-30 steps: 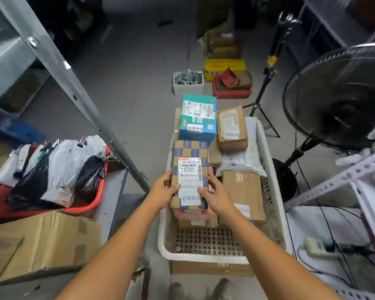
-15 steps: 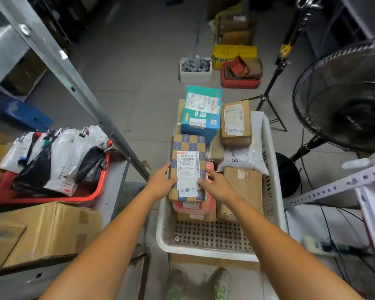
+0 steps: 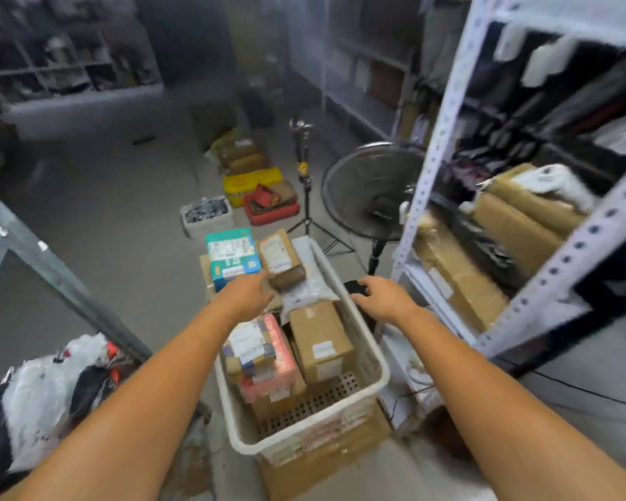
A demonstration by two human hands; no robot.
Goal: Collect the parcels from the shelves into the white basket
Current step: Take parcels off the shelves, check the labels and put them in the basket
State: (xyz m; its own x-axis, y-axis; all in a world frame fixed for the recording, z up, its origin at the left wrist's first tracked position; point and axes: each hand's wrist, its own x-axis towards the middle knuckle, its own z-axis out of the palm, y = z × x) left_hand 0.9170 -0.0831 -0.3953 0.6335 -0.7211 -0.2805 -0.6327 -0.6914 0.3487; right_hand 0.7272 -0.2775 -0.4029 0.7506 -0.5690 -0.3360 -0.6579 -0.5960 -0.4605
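The white basket (image 3: 373,370) stands on the floor in front of me, filled with parcels. The blue-and-tan checked parcel (image 3: 248,347) with a white label lies in it on a pink one (image 3: 279,359), beside a brown box (image 3: 320,339). A teal box (image 3: 232,256) and a small brown parcel (image 3: 281,258) sit at the far end. My left hand (image 3: 246,292) hovers over the basket's middle, fingers relaxed, holding nothing. My right hand (image 3: 382,296) is empty too, spread just past the basket's right rim toward the white shelf (image 3: 427,153). Brown parcels (image 3: 514,226) lie on that shelf.
A black floor fan (image 3: 369,197) and a tripod (image 3: 306,197) stand behind the basket. Bins and boxes (image 3: 264,197) sit on the floor farther back. A red tray of bagged parcels (image 3: 44,403) is at the left under a slanted metal post (image 3: 62,276).
Both hands let go of the checked parcel, which now lies in the basket. My view swung up and right toward the white shelf, and my right hand moved out past the basket's rim.
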